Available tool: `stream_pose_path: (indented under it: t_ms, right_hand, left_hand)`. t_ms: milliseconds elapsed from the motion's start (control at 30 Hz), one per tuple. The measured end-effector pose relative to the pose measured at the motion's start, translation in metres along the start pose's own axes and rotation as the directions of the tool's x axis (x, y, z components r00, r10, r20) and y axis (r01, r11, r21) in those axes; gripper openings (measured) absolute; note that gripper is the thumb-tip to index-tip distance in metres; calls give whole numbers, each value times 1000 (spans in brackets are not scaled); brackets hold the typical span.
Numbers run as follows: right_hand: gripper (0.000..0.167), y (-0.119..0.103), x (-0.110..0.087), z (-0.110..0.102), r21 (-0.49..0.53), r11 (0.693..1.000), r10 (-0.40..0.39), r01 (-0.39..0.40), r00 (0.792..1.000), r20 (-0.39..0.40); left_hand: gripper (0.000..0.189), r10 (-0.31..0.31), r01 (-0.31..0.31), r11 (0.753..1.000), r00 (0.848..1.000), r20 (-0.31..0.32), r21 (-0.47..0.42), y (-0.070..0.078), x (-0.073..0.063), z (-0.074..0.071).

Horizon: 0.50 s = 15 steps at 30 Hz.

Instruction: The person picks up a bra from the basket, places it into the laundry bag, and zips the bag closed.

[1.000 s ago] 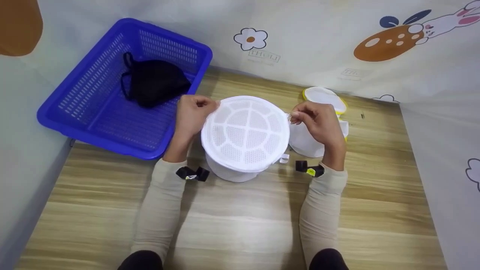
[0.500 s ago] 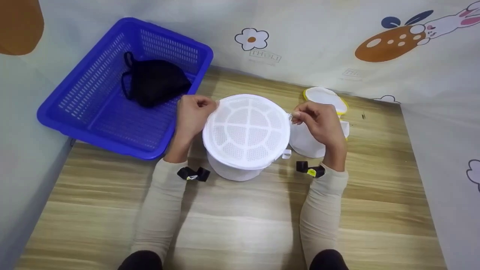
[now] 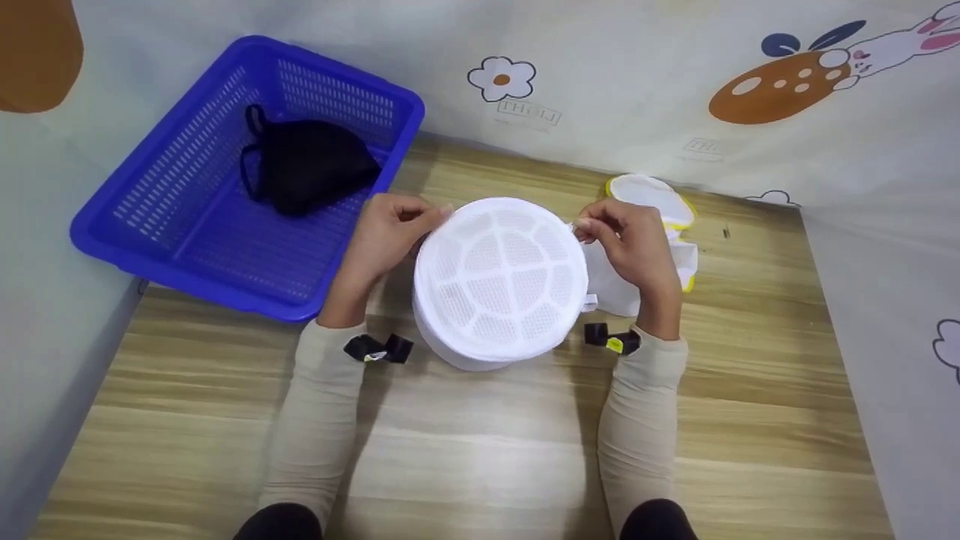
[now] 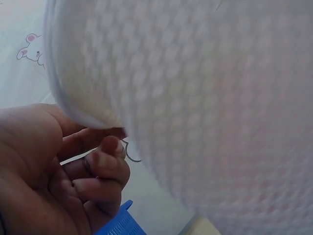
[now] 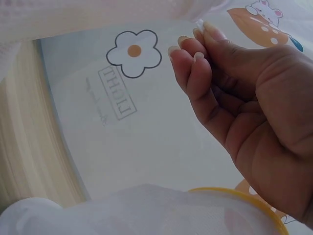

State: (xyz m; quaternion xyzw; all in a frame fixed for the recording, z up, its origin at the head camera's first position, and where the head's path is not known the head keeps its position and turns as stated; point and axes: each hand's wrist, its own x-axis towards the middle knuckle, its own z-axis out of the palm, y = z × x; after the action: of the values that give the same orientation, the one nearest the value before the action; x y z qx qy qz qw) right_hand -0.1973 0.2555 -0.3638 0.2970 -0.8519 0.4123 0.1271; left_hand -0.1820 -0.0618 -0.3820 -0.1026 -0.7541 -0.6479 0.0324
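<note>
A round white mesh laundry bag (image 3: 501,279), its stiff lid marked with a wheel-like pattern, stands between my hands in the head view. With thumb and fingertips, my left hand (image 3: 381,236) pinches the bag's far left rim. My right hand (image 3: 630,238) pinches a small whitish piece at the far right rim, seen as a pale tip (image 5: 200,24) between thumb and finger in the right wrist view. A small white tab (image 3: 590,302) sticks out from the bag's right side. Mesh fabric (image 4: 195,98) fills much of the left wrist view.
A blue plastic basket (image 3: 247,296) stands at the left, a black mask-like cloth item (image 3: 311,165) with loops inside. Behind my right hand lie white mesh bags with yellow trim (image 3: 651,199). A printed white sheet (image 3: 600,75) hangs behind the wooden surface (image 3: 480,450).
The laundry bag has shifted slightly right and towards me, its lid tilting more to the near right. Both hands keep their pinch on the rim, the left moving slightly right.
</note>
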Motion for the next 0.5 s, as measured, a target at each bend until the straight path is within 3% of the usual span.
stream_pose_path:
  t_ms: [300,500]
  right_hand:
    - [3,-1,2,5,8,1000,1,-1,1000,14]
    - [3,-8,3,5,5,1000,-10,10,1000,13]
  left_hand:
    - [19,-20,18,1000,998,59,25,-5,2,8]
    - [20,-31,28,998,999,43,62,-8,3,9]
